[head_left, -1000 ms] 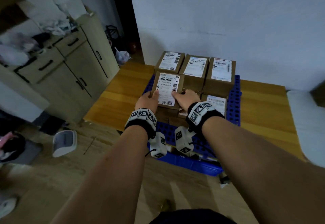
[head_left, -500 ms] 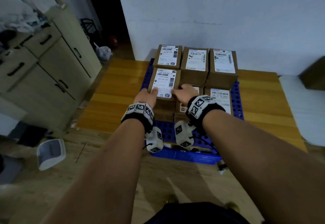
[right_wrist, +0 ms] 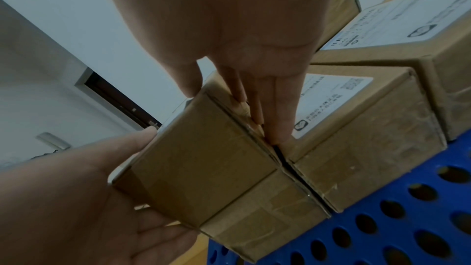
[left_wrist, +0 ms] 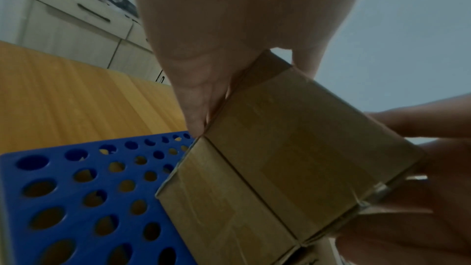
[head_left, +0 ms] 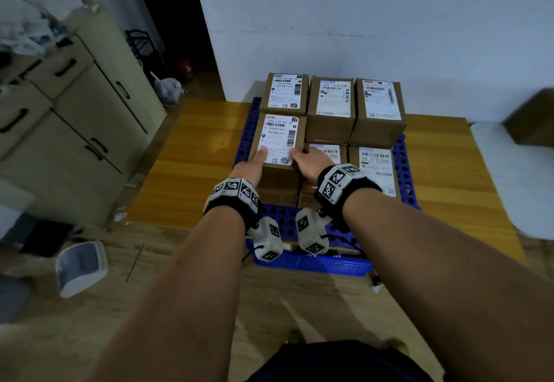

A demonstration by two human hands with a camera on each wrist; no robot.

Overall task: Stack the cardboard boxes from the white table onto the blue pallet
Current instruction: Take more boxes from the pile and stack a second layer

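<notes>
A cardboard box (head_left: pixel 277 138) (left_wrist: pixel 293 158) (right_wrist: pixel 203 158) with a white label sits on top of a lower box (head_left: pixel 278 189) at the front left of the blue pallet (head_left: pixel 403 168) (left_wrist: pixel 76 188) (right_wrist: pixel 407 219). My left hand (head_left: pixel 251 168) (left_wrist: pixel 229 27) (right_wrist: pixel 76 198) presses its left side with straight fingers, thumb on the label. My right hand (head_left: pixel 308 161) (right_wrist: pixel 242 27) lies against its right side, straight fingers reaching down into the gap beside the neighbouring box (right_wrist: pixel 356 148), thumb on top. Three tall stacks (head_left: pixel 331 102) fill the back row.
The pallet lies on a low wooden platform (head_left: pixel 186 153) against a white wall. Beige cabinets (head_left: pixel 90 111) stand to the left, and a white device (head_left: pixel 81 264) lies on the floor. The white table (head_left: pixel 509 177) is at the right edge, a brown box (head_left: pixel 533 117) behind it.
The box has stayed between both hands on the front left stack and sits slightly further back. My view has shifted left, and both thumbs have kept their places on the label.
</notes>
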